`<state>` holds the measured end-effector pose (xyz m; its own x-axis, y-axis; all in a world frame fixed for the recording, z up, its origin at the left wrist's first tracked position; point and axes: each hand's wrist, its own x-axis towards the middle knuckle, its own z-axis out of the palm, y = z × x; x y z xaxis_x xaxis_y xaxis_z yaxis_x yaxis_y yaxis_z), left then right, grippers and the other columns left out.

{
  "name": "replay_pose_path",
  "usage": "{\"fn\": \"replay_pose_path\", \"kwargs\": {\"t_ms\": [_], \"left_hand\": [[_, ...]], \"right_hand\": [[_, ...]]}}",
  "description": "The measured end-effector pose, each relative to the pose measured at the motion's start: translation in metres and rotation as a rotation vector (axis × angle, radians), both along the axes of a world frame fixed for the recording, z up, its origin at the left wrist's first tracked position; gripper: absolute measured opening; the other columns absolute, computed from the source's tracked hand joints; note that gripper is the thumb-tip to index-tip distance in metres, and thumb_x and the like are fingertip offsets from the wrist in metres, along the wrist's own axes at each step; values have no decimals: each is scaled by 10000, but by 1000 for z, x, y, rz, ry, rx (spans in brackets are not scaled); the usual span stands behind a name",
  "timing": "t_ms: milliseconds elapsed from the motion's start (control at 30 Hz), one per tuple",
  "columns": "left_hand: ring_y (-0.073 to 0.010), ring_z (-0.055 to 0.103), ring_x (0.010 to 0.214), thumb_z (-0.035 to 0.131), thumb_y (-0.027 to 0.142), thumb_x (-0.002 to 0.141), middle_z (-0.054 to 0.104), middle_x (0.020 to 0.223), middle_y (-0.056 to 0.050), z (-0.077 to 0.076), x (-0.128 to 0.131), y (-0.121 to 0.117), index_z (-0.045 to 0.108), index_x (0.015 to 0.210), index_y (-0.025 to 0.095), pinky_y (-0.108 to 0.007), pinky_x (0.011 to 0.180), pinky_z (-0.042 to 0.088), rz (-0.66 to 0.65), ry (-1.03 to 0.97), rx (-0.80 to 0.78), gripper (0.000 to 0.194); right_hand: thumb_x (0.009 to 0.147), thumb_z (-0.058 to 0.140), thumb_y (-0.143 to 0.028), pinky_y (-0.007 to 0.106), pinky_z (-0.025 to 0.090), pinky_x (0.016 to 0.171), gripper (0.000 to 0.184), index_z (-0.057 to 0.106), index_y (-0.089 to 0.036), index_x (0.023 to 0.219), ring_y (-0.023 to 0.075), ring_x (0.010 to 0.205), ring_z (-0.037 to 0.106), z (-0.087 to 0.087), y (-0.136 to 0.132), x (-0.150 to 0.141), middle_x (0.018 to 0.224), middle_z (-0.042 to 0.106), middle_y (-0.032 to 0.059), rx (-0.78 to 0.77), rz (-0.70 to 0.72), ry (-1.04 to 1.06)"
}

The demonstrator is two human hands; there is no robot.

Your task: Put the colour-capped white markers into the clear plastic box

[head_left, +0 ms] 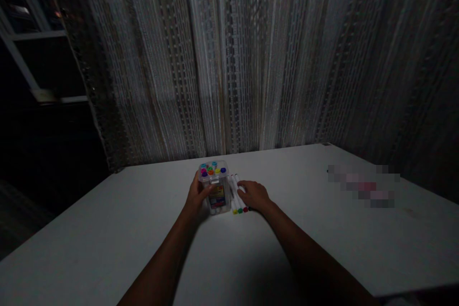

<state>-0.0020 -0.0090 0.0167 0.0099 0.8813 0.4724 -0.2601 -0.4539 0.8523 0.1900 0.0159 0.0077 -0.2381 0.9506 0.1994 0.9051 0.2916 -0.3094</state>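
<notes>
Clear container (217,196) stands upright on the table, approx. mid-table L–R, w/ a printed label on its front; clock dirs taken from it, 12 = twd curtain, 6 = twd the person. Bunch of marker caps (217,171) shows at its top: lt blue, pink, green, orange, yellow, purple, dk blue.

L hand (196,194) at 8 o'clock, clamped on the container: thumb across the front nr the label, fingers round the side, partly hidden.

Loose markers (235,198) at approx. 4 o'clock, just beside the container, lying in a row, white barrels side by side. Coloured ends pt twd 6: yellow, green, red, then a dk one nearest the R hand.

R hand (254,192) at 3 o'clock, fingers bent over the row's outer edge; can't tell if fingertips are pinched on a marker or apart. Both forearms run back twd 6, L via 7, R via 5.

White table (143,222) under it all. Far off at 3 o'clock: pixelated pinkish patch (366,185), contents unreadable. Stringy curtain (233,62) across 12; window (39,36) at 10, v. dark. Whole room dim.
</notes>
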Motion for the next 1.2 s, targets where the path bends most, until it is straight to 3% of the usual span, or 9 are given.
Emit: {"fn": "replay_pose_path", "kwargs": {"t_ms": [567,800,1000,1200], "left_hand": [[-221,624,897,740,291,611,648,982,-55,14,5,-10,489,1056,185,-331,780,500,118,72,-19,522],[-235,595,983,790,209,527,593,1107,-71,13,4,-8,400,1191,214,-360,849,478,114,99,-42,770],[-245,585,1008,782,242,531,573,1136,-79,11,1,-4,393,1220,219,-362,857,475,126,91,-16,792],[-247,612,935,764,311,561,606,1050,-70,20,2,-9,410,1214,220,-329,775,504,169,55,3,748]], "right_hand": [[815,420,-343,300,417,816,363,600,-255,1118,200,995,586,0,0,0,1085,647,41,-3,-9,11],[816,416,-330,300,412,828,372,593,-247,1133,198,1012,579,2,-1,0,1112,637,42,4,0,9],[818,417,-332,299,413,826,365,592,-253,1128,196,1010,581,3,-2,1,1110,637,42,-1,2,2],[822,408,-343,307,415,821,363,594,-264,1123,196,996,584,-1,0,1,1106,638,38,10,1,3]]}}
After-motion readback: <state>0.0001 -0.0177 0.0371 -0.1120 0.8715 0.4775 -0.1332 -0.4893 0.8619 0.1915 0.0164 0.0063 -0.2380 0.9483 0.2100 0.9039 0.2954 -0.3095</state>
